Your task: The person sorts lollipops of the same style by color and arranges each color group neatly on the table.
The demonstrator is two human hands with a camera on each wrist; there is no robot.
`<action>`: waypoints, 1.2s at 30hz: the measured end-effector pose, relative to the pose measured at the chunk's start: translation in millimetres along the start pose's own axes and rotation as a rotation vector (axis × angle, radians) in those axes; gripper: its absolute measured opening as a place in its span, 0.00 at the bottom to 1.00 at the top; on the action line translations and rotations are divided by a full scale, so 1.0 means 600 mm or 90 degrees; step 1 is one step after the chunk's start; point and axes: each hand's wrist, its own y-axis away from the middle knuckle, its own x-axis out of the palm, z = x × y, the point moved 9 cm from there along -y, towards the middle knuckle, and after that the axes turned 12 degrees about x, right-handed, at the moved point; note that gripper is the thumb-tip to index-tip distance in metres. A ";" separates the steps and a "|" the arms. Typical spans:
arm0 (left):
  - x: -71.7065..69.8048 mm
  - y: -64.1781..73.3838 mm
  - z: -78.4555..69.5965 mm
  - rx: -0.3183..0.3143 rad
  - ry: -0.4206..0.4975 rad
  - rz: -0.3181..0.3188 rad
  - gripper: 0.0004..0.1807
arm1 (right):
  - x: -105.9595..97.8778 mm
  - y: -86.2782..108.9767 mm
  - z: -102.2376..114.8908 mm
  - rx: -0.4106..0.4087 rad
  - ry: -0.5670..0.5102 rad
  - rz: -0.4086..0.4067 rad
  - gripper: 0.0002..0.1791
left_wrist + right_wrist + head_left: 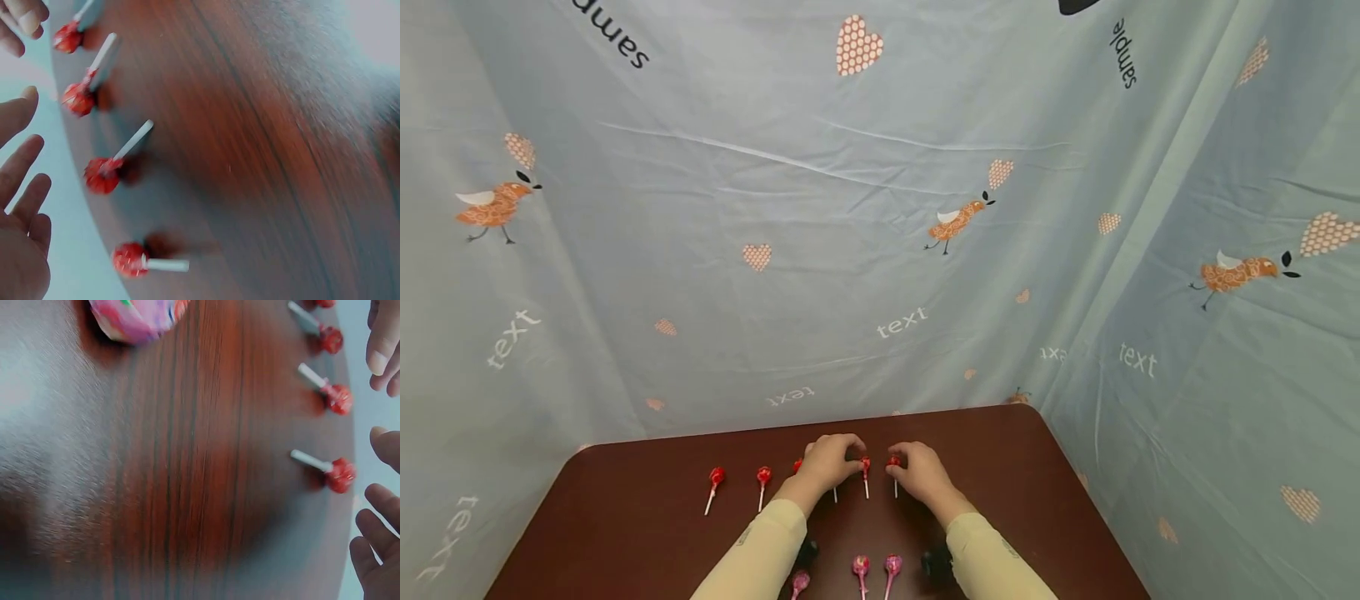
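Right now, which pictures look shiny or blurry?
Left wrist: white glare washes out the table at upper right, and soft dark shadows lie beside the red lollipops. Right wrist: pale, grainy glare at left, wood stripes clearer mid-picture. Head: no strong glare on the table; lollipops look small.

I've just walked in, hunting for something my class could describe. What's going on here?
Someone's left hand and right hand are held by the right end of a row of red lollipops on a brown table. The fingers look relaxed, and neither seems to be gripping a lollipop. A few pink lollipops lie closer to the near side, apart from both hands.
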 end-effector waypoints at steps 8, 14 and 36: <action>-0.051 0.052 -0.016 0.041 0.060 0.001 0.15 | -0.019 0.051 0.049 -0.045 -0.012 -0.009 0.19; -0.083 0.100 -0.018 0.073 0.086 -0.029 0.17 | -0.025 0.088 0.093 -0.110 -0.020 -0.025 0.19; -0.198 0.299 0.078 -0.051 0.128 -0.098 0.16 | 0.045 0.168 0.216 -0.218 -0.022 0.040 0.18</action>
